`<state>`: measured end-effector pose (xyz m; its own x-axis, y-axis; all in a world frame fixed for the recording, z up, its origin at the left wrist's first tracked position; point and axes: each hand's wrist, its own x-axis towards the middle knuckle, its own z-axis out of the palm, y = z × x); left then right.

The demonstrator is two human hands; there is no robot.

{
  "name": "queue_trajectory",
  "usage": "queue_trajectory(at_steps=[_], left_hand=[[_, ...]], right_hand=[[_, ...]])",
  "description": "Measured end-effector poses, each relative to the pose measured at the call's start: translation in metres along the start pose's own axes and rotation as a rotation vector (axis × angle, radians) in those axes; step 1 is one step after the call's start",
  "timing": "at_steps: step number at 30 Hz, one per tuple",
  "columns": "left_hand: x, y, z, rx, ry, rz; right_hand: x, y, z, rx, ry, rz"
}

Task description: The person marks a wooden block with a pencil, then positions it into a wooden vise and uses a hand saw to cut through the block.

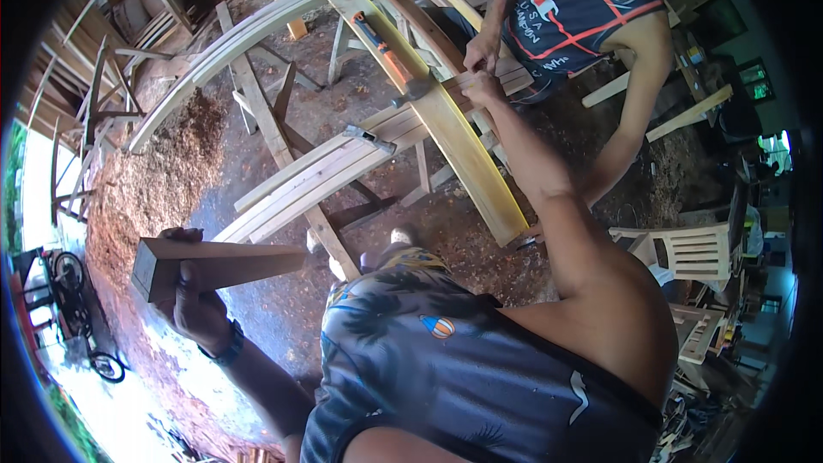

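Observation:
My left hand is closed around a short, square-cut wooden piece at the lower left. My right hand reaches up to stacked pale strips, right where the long yellowish board crosses them; its fingers are closed, what they grip unclear. Just above it is a co-worker's hand. An orange-handled tool with a dark head lies on the board, and a metal tool rests on the strips.
Curved laminated pieces and trestles stand over the stained floor with shavings. A co-worker leans in at upper right. Slatted wooden frames are at right, timber at upper left, a wheeled vehicle at far left.

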<state>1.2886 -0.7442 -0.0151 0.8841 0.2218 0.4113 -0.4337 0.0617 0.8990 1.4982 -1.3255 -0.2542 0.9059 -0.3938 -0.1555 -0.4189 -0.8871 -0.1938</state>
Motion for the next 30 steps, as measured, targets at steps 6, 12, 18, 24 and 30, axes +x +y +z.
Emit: queue_trajectory(at_steps=[6, 12, 18, 24, 30], left_hand=[[-0.005, -0.008, -0.016, 0.069, -0.017, -0.002], [-0.018, -0.019, -0.052, 0.054, 0.111, -0.077], [-0.038, 0.004, -0.107, 0.000, 0.351, -0.134], [-0.072, 0.018, -0.231, 0.036, 0.475, -0.089], [-0.134, 0.040, -0.416, 0.128, 0.669, -0.065]], right_hand=[[-0.055, -0.057, -0.024, 0.242, 0.188, -0.262], [-0.145, -0.166, 0.016, 0.342, -0.088, -0.812], [-0.159, -0.219, 0.065, 0.081, -0.095, -0.524], [-0.200, -0.252, 0.072, 0.259, -0.010, -0.615], [-0.349, -0.367, 0.068, 0.204, -0.117, -0.567]])
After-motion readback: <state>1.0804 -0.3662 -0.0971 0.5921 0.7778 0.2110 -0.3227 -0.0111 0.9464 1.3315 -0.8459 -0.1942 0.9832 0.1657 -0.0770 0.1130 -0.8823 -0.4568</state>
